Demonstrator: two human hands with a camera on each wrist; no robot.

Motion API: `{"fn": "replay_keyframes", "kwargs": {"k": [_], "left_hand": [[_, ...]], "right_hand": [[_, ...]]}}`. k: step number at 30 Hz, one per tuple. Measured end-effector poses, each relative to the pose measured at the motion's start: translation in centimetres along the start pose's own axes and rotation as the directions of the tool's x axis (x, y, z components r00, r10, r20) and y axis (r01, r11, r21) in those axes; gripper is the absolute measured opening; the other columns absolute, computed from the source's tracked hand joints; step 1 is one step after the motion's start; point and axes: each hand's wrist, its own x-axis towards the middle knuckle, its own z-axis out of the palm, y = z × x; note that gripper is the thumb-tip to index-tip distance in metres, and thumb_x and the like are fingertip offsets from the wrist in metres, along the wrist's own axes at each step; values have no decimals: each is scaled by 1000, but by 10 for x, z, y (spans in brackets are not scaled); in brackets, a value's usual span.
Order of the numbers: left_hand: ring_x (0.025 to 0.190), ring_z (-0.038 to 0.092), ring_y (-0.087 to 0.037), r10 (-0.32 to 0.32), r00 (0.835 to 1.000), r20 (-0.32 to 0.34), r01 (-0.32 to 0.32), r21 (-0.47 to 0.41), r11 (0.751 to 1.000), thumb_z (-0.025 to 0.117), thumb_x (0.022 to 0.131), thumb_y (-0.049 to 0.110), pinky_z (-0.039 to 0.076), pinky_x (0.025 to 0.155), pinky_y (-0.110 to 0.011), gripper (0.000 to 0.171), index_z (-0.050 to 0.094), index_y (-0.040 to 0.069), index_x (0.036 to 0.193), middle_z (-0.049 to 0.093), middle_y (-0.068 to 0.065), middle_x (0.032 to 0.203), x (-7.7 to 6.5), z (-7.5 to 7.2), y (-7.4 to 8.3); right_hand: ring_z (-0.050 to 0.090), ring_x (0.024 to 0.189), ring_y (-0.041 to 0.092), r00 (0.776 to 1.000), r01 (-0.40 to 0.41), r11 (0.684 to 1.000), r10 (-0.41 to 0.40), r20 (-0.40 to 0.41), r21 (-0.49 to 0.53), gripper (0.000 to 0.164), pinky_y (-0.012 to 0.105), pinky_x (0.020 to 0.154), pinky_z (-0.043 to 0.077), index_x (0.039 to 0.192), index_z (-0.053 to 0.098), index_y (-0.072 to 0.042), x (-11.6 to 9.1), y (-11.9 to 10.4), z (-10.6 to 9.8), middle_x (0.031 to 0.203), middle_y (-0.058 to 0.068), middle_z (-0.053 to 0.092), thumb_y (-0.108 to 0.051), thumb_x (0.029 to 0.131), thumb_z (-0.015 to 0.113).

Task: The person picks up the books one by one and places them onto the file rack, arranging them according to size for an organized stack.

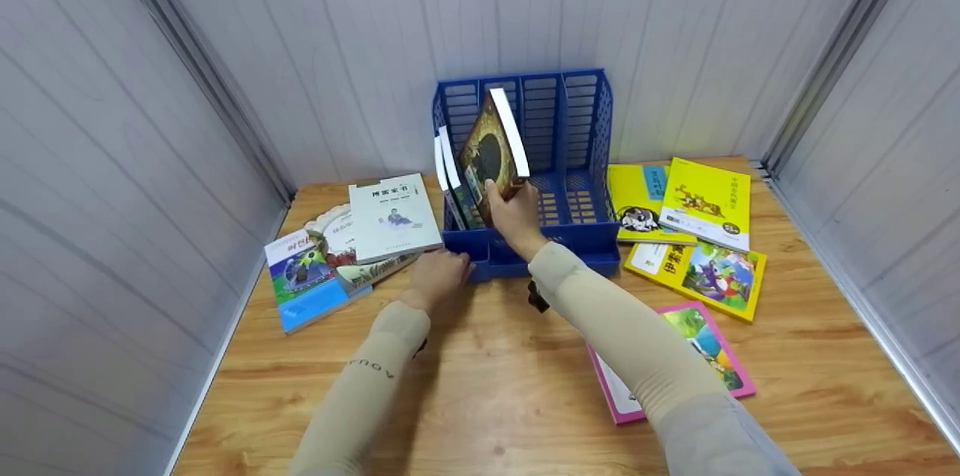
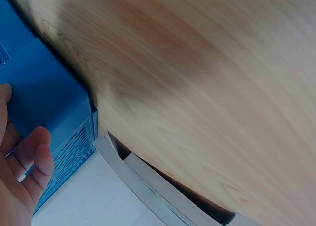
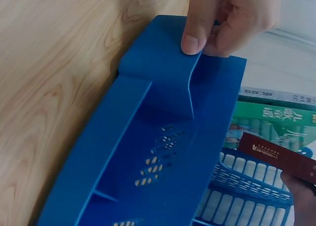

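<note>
A blue desktop file rack (image 1: 577, 239) with upright dividers stands against the back wall. My left hand (image 1: 439, 279) grips its front left corner; in the right wrist view, the left thumb (image 3: 192, 40) presses the lip of the front tray. My right hand (image 1: 517, 217) holds a thick brown book (image 1: 480, 153), its dark red spine (image 3: 276, 157) visible in the right wrist view. This book leans over the rack's left part; which compartment its lower edge is in, I cannot tell. Two thin books (image 1: 450, 168) stand in the leftmost compartment, one with a green cover (image 3: 266, 114).
Left of the rack lie overlapping books, including a white book (image 1: 396, 217) and a blue one (image 1: 311, 281). Several yellow books (image 1: 709, 198) lie at its right. A pink-edged book (image 1: 742, 378) is partly under my right forearm. Panel walls enclose the wooden tabletop (image 1: 495, 386).
</note>
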Motion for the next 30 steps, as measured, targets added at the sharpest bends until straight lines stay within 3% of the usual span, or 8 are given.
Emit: {"fn": "replay_keyframes", "kwargs": {"k": [4, 8, 15, 18, 22, 25, 28, 30], "left_hand": [[65, 71, -39, 11, 1000, -20, -12, -27, 1000, 68, 108, 22, 59, 61, -54, 34, 70, 3, 79, 72, -15, 71, 1, -2, -1], [63, 72, -39, 16, 1000, -2, -16, -49, 999, 69, 107, 22, 59, 60, -55, 35, 71, 3, 78, 72, -16, 70, 2, -5, -2], [65, 72, -39, 1, 999, 48, 2, -61, 998, 67, 109, 23, 60, 62, -55, 35, 72, 3, 80, 73, -15, 72, 4, -6, -2], [64, 72, -37, -4, 999, 48, 7, -68, 998, 67, 109, 24, 61, 62, -54, 36, 72, 3, 79, 73, -15, 71, 4, -5, -2], [62, 71, -35, -1, 999, 41, 3, -64, 998, 68, 108, 24, 60, 61, -53, 37, 71, 3, 78, 72, -14, 69, 4, -5, -1], [61, 71, -36, -6, 999, 34, 8, -59, 998, 69, 108, 24, 60, 60, -54, 37, 71, 3, 77, 71, -15, 68, 3, -5, -2], [62, 70, -37, -6, 1000, 26, 8, -63, 998, 70, 107, 23, 60, 60, -55, 36, 71, 3, 77, 71, -15, 69, 2, -5, -2], [63, 71, -38, -1, 1000, 20, 2, -65, 998, 69, 107, 22, 60, 61, -56, 35, 72, 2, 78, 72, -15, 69, 1, -4, -2]], "right_hand": [[69, 77, 23, 998, -43, 999, 44, -54, 4, 18, 33, 70, 56, 100, 71, 5, 1, 4, 11, 88, 18, 75, -13, 102, 71], [74, 89, 32, 992, -84, 996, 87, -88, 38, 23, 41, 80, 61, 110, 70, 9, 2, 8, 19, 101, 26, 77, -12, 102, 71], [69, 78, 26, 992, -89, 996, 87, -91, -16, 22, 36, 71, 55, 97, 69, 5, -2, 22, 25, 89, 21, 75, -16, 102, 72], [71, 79, 31, 995, -76, 996, 73, -61, -47, 23, 40, 71, 56, 96, 67, 5, -6, 27, 26, 88, 23, 74, -17, 104, 71], [74, 87, 31, 999, -53, 996, 53, -4, -69, 21, 44, 77, 59, 107, 66, 6, -7, 33, 25, 96, 23, 76, -15, 104, 67], [64, 77, 24, 996, -37, 995, 44, 72, -94, 14, 38, 70, 52, 104, 63, 1, -5, 34, 25, 84, 13, 69, -13, 104, 63], [48, 66, 20, 985, -25, 991, 46, 168, -129, 10, 34, 65, 38, 96, 56, -6, -4, 33, 26, 73, 2, 52, -11, 104, 61], [47, 66, 19, 975, -6, 983, 46, 216, -183, 9, 34, 65, 38, 98, 57, -6, -5, 32, 28, 73, 2, 52, -11, 105, 61]]}}
